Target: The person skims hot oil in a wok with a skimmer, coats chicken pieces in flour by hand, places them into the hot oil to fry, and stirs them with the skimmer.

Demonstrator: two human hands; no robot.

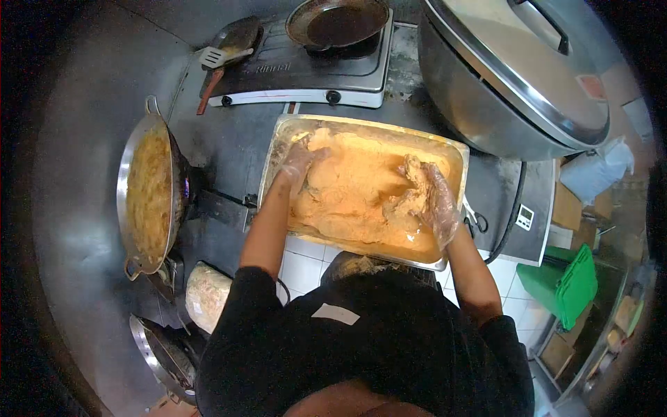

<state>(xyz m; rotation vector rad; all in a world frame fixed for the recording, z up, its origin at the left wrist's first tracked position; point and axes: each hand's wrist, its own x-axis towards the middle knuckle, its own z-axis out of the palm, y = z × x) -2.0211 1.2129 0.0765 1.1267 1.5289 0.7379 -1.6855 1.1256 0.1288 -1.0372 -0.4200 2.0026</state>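
Note:
A rectangular metal tray [361, 124] holds a wide bed of orange-tinted flour [354, 177]. Both of my hands are inside it, in clear plastic gloves dusted with flour. At the tray's left side my left hand [300, 163] rests on the flour, fingers apart and slightly blurred, with nothing visible in them. On the right, my right hand [438, 205] is curled round a lumpy flour-coated piece of food [413, 187]. The coating hides what kind of food it is. Some fingertips are covered by flour.
At left stands a wok of bubbling oil [149, 194]. Behind the tray is a gas stove [299, 76] with a pan [337, 24]. A large lidded pot [486, 90] stands back right. Scissors [479, 221] and a timer [525, 217] lie right of the tray.

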